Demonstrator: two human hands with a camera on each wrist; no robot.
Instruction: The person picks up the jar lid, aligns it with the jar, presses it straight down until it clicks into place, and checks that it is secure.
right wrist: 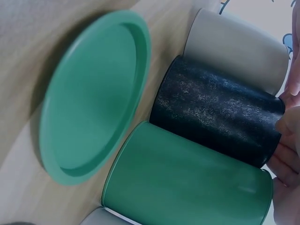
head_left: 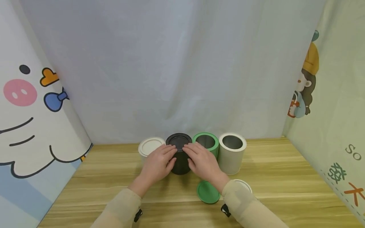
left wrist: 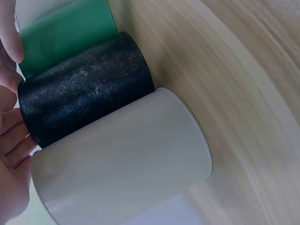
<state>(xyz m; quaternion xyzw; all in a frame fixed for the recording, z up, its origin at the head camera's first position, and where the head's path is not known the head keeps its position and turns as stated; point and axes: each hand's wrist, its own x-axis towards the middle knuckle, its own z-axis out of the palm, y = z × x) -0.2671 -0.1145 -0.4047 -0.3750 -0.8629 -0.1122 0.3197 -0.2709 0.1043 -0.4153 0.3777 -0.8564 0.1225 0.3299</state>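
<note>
A black canister (head_left: pixel 181 164) stands upright in a row of cans, its black lid (head_left: pixel 179 139) on top. My left hand (head_left: pixel 159 161) rests its fingers on the left side of that lid, thumb near the canister's front. From the other side, my right hand (head_left: pixel 203 161) lays its fingers on the lid's right part. Both hands' fingers look extended rather than wrapped round anything. To the left is a lidded white canister (head_left: pixel 151 145), partly behind the left hand. On the right, an uncovered green canister (right wrist: pixel 187 176) stands against the black one.
An uncovered white canister (head_left: pixel 231 162) ends the row at the right. Lying on the wooden table (head_left: pixel 102 177) in front are a green lid (head_left: pixel 208 193) and a white lid (head_left: pixel 247 185), the latter partly covered by the right sleeve. A pale curtain (head_left: pixel 137 79) hangs behind.
</note>
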